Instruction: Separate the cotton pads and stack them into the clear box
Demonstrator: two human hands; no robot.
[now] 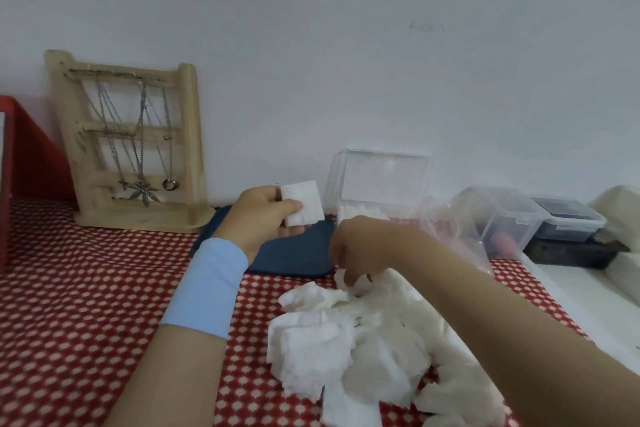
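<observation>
Red-and-white dotted cloth covers the worktop (86, 305). My left grip (263, 218) pinches one square cotton pad (302, 203), raised just left of the clear box (381, 184), which stands open. In front of the box, my right grip (360, 250) curls into the pile of pads (346, 347); blur hides whether it holds one. A crumpled plastic bag (450, 222) crowds the box's right side. A dark blue pouch (298, 253) lies before its left, and a wooden necklace stand (135, 142) is well left.

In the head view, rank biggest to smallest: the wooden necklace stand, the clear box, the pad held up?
Wooden necklace stand, largest.
Clear box, next.
Cotton pad in the left hand, smallest, though it sits nearer the camera than the other two.
</observation>
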